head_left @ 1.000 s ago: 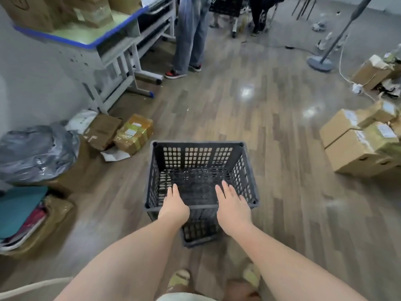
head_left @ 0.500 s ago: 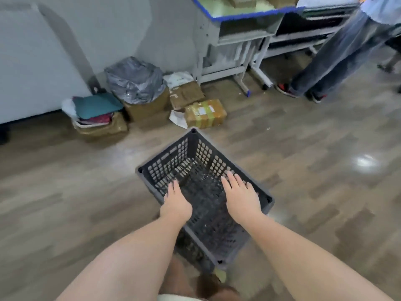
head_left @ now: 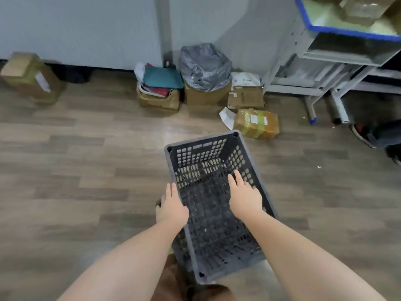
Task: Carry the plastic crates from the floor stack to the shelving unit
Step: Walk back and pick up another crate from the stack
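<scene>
Empty dark plastic crate (head_left: 213, 192) is being carried above the wood floor (head_left: 65, 170), open top up, long axis pointing away from the person. Left hand (head_left: 171, 208) is clasping the crate's left rim, right hand (head_left: 245, 196) its right rim, fingers extended along the edges; opposed grips likely keeping it level. Beyond the crate: taped parcel (head_left: 257, 123), bagged box (head_left: 206, 70), and a blue-edged table (head_left: 347, 31) beyond-right. Shelving unit not in view; transit underway.
</scene>
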